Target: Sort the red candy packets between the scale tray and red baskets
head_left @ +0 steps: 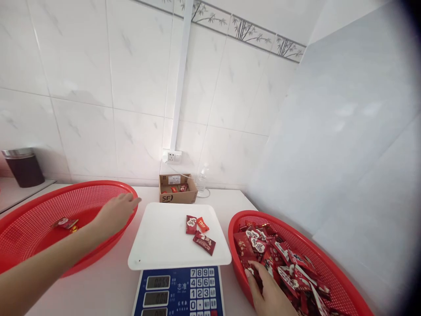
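My left hand [115, 212] reaches over the near rim of a big red mesh basket [39, 206] on the left, fingers stretched out and holding nothing. One red sweet packet [66, 223] lies in that basket. My right hand [268, 287] rests in the red basket [342, 285] on the right, among several red sweet packets [263, 243]; its fingertips are buried among them. Between the baskets stands a blue electronic scale [179, 292] with a white platter [158, 237]. Three red packets [200, 232] lie on the platter.
A small cardboard box [177, 188] with a few red packets stands at the back by the tiled wall, beside a clear plastic bottle [202, 180]. A wall socket [171, 156] is above it. A dark container with a metal lid [23, 166] sits far left.
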Demonstrator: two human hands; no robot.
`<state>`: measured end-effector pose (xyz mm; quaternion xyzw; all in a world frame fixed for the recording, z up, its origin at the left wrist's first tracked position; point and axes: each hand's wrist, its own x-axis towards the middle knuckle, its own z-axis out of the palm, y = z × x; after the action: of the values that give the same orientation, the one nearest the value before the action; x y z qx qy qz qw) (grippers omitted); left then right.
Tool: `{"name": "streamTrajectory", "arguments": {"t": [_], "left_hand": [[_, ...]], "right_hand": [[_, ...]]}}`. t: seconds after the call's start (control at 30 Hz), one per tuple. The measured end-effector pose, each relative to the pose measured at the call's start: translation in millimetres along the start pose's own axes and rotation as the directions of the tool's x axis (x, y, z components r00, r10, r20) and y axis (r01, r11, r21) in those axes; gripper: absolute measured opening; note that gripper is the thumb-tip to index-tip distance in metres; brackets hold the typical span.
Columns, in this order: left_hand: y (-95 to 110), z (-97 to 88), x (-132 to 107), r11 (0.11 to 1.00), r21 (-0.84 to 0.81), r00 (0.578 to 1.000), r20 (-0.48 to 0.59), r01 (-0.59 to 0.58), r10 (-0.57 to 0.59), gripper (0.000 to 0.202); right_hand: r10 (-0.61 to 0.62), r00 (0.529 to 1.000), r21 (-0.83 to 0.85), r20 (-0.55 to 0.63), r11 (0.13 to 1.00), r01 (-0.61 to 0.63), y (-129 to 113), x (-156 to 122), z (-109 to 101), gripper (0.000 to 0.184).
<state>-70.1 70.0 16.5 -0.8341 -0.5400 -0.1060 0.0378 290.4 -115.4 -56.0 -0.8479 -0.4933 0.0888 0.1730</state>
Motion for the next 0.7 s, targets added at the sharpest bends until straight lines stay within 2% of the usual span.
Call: {"name": "streamTrajectory", "arguments": {"t": [0.07, 0.13, 0.23, 0.37, 0.47, 0.57, 0.63, 0.7], "left_hand": [[-11, -5.0, -2, 0.999, 0.022, 0.999, -0.008, 0.035, -0.035, 0.033], [-2, -3.4, -2, 1.000, -0.018, 1.000, 0.018, 0.005, -0.005, 0.036], [39, 9.2, 5, 0.983, -0.165, 0.990, 0.100, -0.083, 0.100, 0.045], [105, 32.7, 25, 0.941, -0.267, 0.953, 0.158, -0.210, 0.257, 0.042], [136, 46.9, 42, 0.925, -0.288, 0.935, 0.180, -0.247, 0.306, 0.038], [146, 56.0, 51, 0.916, -0.298, 0.926, 0.181, -0.269, 0.331, 0.030], [145, 60.0, 53, 0.910, -0.308, 0.926, 0.165, -0.278, 0.339, 0.027], [140, 63.1, 52, 0.911, -0.309, 0.937, 0.131, -0.273, 0.325, 0.034]], "right_hand": [[-0.014, 1.000, 0.003, -0.015, 1.000, 0.014, 2, 1, 1, 0.047], [-0.022, 0.999, 0.008, -0.033, 1.000, 0.023, 4, 2, 2, 0.046], [-0.016, 0.999, 0.011, -0.043, 1.000, 0.017, 5, 3, 3, 0.044], [-0.006, 1.000, 0.014, -0.031, 1.000, 0.006, 4, 2, 4, 0.046], [-0.001, 0.999, 0.022, -0.040, 1.000, 0.002, 4, 3, 5, 0.044], [-0.003, 0.998, 0.030, -0.067, 1.000, 0.005, 4, 3, 5, 0.042], [-0.001, 0.996, 0.028, -0.085, 1.000, 0.003, 4, 3, 5, 0.040], [-0.011, 0.994, 0.028, -0.109, 0.999, 0.014, 3, 3, 5, 0.037]]}}
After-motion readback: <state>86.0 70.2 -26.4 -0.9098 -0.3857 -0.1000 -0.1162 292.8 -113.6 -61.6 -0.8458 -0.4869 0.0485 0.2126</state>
